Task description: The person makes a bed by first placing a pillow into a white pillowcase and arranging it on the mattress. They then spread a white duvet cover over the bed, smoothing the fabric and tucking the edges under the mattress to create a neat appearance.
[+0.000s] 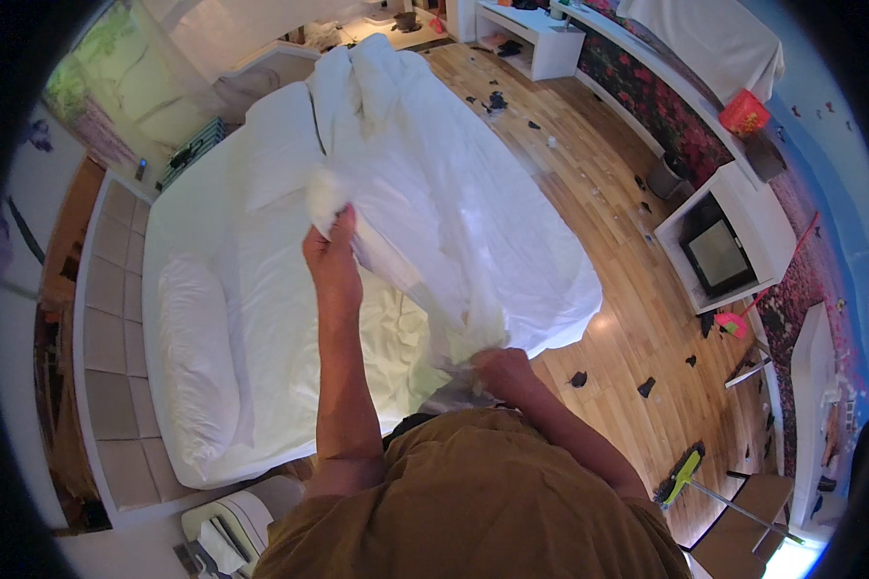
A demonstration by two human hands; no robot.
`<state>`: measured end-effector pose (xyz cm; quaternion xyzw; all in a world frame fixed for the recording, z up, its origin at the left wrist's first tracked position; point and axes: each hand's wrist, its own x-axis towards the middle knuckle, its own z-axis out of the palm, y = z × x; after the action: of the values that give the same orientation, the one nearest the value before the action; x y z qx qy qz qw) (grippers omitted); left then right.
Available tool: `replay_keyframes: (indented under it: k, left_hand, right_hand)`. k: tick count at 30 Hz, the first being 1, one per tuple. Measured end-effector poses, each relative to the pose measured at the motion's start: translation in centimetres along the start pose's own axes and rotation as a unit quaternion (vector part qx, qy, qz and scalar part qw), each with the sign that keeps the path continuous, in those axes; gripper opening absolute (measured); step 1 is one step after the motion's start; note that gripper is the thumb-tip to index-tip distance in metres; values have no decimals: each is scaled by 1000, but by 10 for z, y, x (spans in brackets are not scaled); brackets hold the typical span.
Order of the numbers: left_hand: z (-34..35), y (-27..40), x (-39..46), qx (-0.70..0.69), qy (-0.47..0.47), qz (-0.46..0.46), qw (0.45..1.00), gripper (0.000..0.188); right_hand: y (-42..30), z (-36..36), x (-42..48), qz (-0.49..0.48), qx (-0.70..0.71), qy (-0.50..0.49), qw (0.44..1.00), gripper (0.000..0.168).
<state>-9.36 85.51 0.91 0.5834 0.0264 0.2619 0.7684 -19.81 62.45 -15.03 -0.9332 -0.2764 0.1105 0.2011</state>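
My left hand (333,250) is raised over the bed, its fingers closed on the edge of a white duvet (434,195). Lower down and to the right, my right hand (503,370) grips another part of the same duvet near my waist. The duvet is bunched along its near edge and spreads over the far and right side of the mattress. A white pillow (199,365) lies by the padded headboard (114,340), and a second white pillow (282,145) lies beyond my left hand, beside the duvet. Wrinkled white sheet (391,326) shows between my forearms.
Dark scraps (497,101) are scattered over the wooden floor (615,347) to the right. A green broom (681,474) rests near a brown chair at the lower right. A white cabinet (775,253) and a waste bin (666,176) stand along the right wall; a nightstand (261,510) is at the lower left.
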Motion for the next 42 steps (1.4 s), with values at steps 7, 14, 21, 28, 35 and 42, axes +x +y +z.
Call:
replay_keyframes:
  k: [7, 14, 21, 28, 35, 42]
  left_hand:
    - [25, 31, -5, -156, -17, -60, 986, 30]
    - [64, 6, -39, -61, -115, -111, 985, 7]
    - [112, -28, -100, -32, -328, -167, 929, 7]
    - [91, -75, -125, 25, -385, -140, 912, 17]
    - [28, -114, -128, 326, -229, -91, 913, 63]
    - [42, -96, -107, 425, -181, -28, 887, 63]
  right_hand:
    - [60, 41, -20, 169, -7, -105, 980, 23]
    - [3, -42, 15, 47, 160, 263, 950, 61]
    - [26, 16, 54, 45, 431, 317, 844, 65]
    - [70, 28, 46, 156, 613, 205, 747, 51]
    - [48, -45, 66, 194, 838, 184, 475, 32]
    - [38, -89, 99, 218, 854, 87, 464, 27]
